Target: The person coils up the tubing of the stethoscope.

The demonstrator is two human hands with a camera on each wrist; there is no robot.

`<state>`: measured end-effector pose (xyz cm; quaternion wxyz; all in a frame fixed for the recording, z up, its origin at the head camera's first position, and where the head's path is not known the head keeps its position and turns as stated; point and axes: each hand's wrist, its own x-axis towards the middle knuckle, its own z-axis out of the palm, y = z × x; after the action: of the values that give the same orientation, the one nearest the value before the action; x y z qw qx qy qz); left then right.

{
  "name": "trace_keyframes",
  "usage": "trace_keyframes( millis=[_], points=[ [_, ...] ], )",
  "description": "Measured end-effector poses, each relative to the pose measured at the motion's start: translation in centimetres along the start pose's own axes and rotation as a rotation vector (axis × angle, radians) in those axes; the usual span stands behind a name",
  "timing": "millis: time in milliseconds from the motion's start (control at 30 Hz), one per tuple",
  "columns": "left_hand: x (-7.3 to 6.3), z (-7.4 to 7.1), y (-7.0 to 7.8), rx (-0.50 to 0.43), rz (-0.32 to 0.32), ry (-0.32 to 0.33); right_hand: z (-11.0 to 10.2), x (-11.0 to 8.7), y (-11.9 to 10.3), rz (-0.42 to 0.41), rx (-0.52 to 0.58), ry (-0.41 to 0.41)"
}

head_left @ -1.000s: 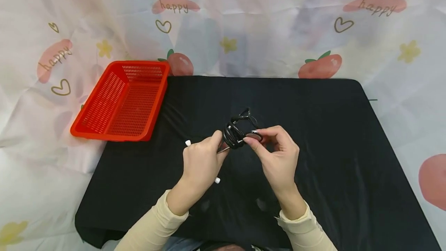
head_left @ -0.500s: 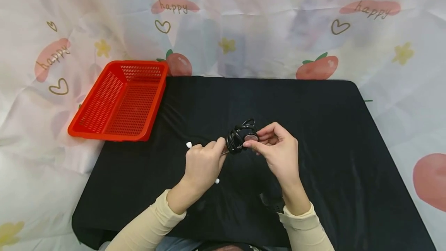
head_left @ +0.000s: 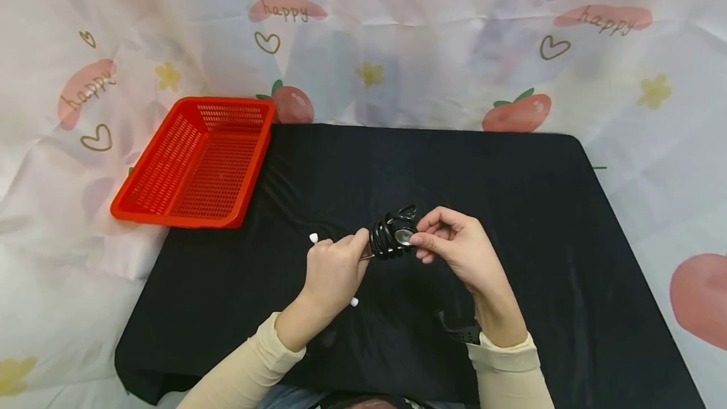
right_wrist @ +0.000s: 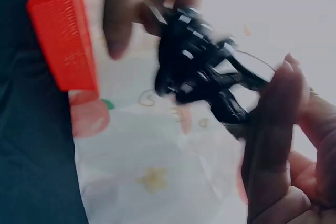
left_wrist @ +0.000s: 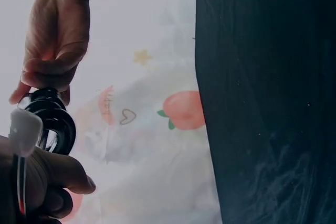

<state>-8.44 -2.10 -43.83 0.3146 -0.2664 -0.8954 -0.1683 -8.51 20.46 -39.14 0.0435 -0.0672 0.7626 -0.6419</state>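
Note:
A stethoscope with black tubing [head_left: 383, 240] wound in tight coils is held above the table between both hands. My left hand [head_left: 334, 273] grips its metal ear tubes, and white ear tips [head_left: 313, 238] stick out on either side of the fist. With thumb and fingers, my right hand [head_left: 462, 248] pinches the round silver chest piece [head_left: 404, 237] at the coil's right end. In the left wrist view a white ear tip [left_wrist: 26, 131] shows close up beside the coils [left_wrist: 55, 121]. The right wrist view shows the coiled tubing [right_wrist: 191, 59] blurred, with fingers at both ends.
A red perforated plastic basket [head_left: 176, 219] stands at the table's back left corner. Black cloth [head_left: 483, 175] covers the table. A white printed sheet [head_left: 431, 49] hangs behind it and at the sides.
Both hands have come slightly nearer the body with the stethoscope. The tubing loop at its far end has drawn in closer to the coils, and the chest piece has turned in the right fingers.

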Motion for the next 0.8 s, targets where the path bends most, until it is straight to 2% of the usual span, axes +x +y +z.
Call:
trace_keyframes(
  millis=[100, 200, 300, 367, 467, 633, 733, 800],
  points=[
    [0.1, -0.1, 0.1, -0.001, 0.004, 0.010, -0.5, -0.3, -0.2, 0.002, 0.027, -0.063],
    [0.0, -0.1, 0.2, 0.011, 0.021, 0.028, -0.6, -0.4, -0.3, 0.016, -0.054, -0.079],
    [-0.2, 0.1, 0.3, 0.017, 0.046, 0.029, -0.1, -0.6, -0.3, -0.002, -0.213, -0.019],
    [-0.3, 0.2, 0.3, 0.024, 0.052, 0.022, 0.5, -0.7, 0.0, -0.041, -0.301, 0.070],
    [-0.3, 0.4, 0.3, 0.044, 0.030, 0.010, 1.9, -0.8, 0.6, -0.160, -0.397, 0.256],
    [0.0, 0.5, 0.0, 0.063, -0.045, 0.011, 4.8, -1.1, 2.2, -0.487, -0.606, 0.506],
    [0.2, 0.6, -0.1, 0.057, -0.078, 0.010, 6.0, -0.9, 3.1, -0.607, -0.664, 0.557],
    [0.2, 0.9, -0.2, 0.051, -0.099, -0.008, 6.2, -0.6, 3.6, -0.639, -0.659, 0.559]
  ],
)
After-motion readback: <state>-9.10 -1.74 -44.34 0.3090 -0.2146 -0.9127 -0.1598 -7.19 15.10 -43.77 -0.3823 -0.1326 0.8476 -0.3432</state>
